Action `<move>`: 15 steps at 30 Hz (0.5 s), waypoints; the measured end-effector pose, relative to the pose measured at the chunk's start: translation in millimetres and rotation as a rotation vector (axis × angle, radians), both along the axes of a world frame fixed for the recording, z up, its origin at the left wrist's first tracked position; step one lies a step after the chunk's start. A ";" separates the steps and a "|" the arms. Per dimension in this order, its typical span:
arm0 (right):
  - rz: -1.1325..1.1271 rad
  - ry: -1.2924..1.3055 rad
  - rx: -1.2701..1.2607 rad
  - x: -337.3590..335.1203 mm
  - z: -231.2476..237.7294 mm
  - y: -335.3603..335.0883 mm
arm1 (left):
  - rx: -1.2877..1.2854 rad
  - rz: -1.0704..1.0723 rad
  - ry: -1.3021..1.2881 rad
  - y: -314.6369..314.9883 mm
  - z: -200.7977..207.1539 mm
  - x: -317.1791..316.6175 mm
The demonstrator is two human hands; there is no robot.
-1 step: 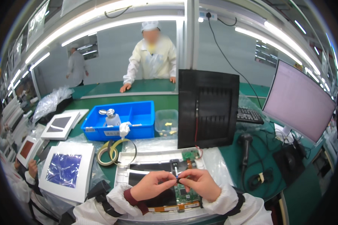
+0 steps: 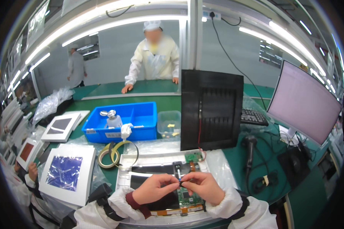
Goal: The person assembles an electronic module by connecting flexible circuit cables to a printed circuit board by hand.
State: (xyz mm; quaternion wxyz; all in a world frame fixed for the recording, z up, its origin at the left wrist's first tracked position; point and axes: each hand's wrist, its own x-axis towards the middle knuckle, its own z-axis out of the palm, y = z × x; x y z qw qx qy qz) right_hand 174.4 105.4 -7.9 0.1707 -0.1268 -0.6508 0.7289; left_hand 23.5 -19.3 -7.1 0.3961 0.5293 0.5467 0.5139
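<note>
My left hand (image 2: pixel 156 188) and my right hand (image 2: pixel 204 187) meet fingertip to fingertip above an opened device. Both pinch a small dark piece with a blue bit (image 2: pixel 180 181), mostly hidden by the fingers; its exact kind I cannot make out. Beneath them lies a white-framed housing (image 2: pixel 123 172) with its inside facing up. On its right half sits a green circuit board (image 2: pixel 197 199), partly under my right hand. A smaller green board (image 2: pixel 194 157) is at the housing's far edge, with a red wire running to a black panel (image 2: pixel 212 110) standing upright behind.
A blue divided bin (image 2: pixel 145 131) holds a pump bottle (image 2: pixel 114 120). Tape rolls (image 2: pixel 107 157) lie before it, near a clear tub (image 2: pixel 169 124). White framed panels (image 2: pixel 88 168) are at left. A scanner (image 2: pixel 250 152), keyboard (image 2: pixel 254 117) and monitor (image 2: pixel 305 101) stand right. A co-worker (image 2: pixel 153 57) stands opposite.
</note>
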 end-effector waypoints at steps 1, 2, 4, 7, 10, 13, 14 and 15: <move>0.004 0.001 0.020 -0.1 -1.6 -0.5 | -0.003 -0.002 -0.006 0.2 -1.7 0.0; 0.009 0.002 0.039 -0.5 -2.8 -0.6 | -0.009 -0.009 -0.048 0.6 -3.5 -0.5; 0.014 -0.009 0.040 -0.8 -3.8 -0.1 | -0.019 -0.017 -0.096 0.7 -6.4 -1.1; 0.014 -0.003 0.054 -0.3 -3.9 -0.8 | -0.017 -0.029 -0.137 -0.3 -6.4 -0.3; -0.144 0.137 0.375 -0.1 -3.5 -2.2 | 0.055 0.024 -0.024 -3.8 -4.5 3.2; -0.400 0.279 0.780 4.1 0.3 -2.2 | 0.296 0.353 0.290 -5.5 3.4 9.0; -0.510 0.287 0.872 7.8 2.8 -2.6 | 0.293 0.353 0.288 -5.2 4.9 9.9; -0.472 0.289 0.900 11.1 6.1 -4.2 | 0.360 0.387 0.378 -5.1 6.9 10.4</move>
